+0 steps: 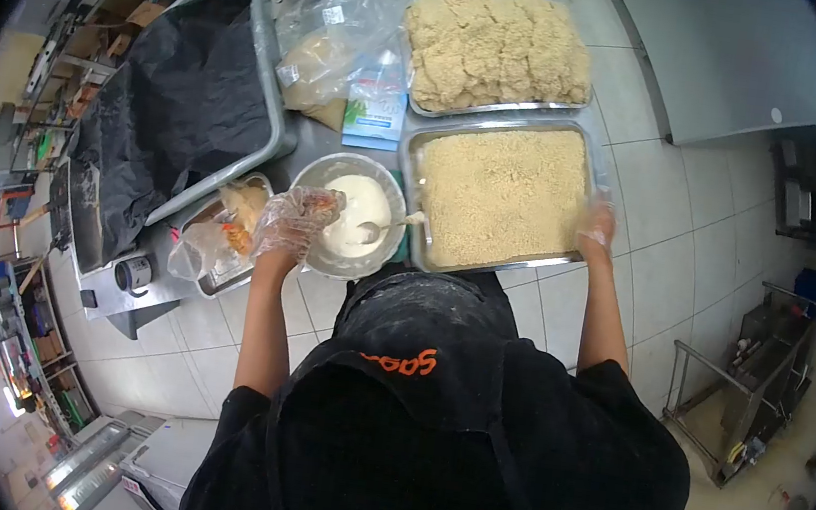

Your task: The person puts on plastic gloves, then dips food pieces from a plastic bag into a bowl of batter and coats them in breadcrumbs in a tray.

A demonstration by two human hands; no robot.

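Note:
My left hand (pixel 299 222), in a clear plastic glove, is over the left rim of a bowl (pixel 399 199) of white liquid; its fingers are too unclear to tell what they hold. A ladle or spoon (pixel 368 232) rests in the liquid. My right hand (pixel 595 226), also gloved and blurred, is at the right edge of a metal tray (pixel 487 264) filled with tan crumbs (pixel 500 195). Left of the bowl, a smaller metal tray (pixel 223 284) holds orange and pale pieces (pixel 244 211) beside a crumpled plastic bag.
Behind the crumb tray stands another tray with crumb-coated pieces (pixel 497 49). Plastic bags (pixel 320 54) and a blue-white packet (pixel 375 110) lie behind the bowl. A grey tub (pixel 281 89) lined with black plastic (pixel 184 99) is at the left, near a dark mug (pixel 132 274).

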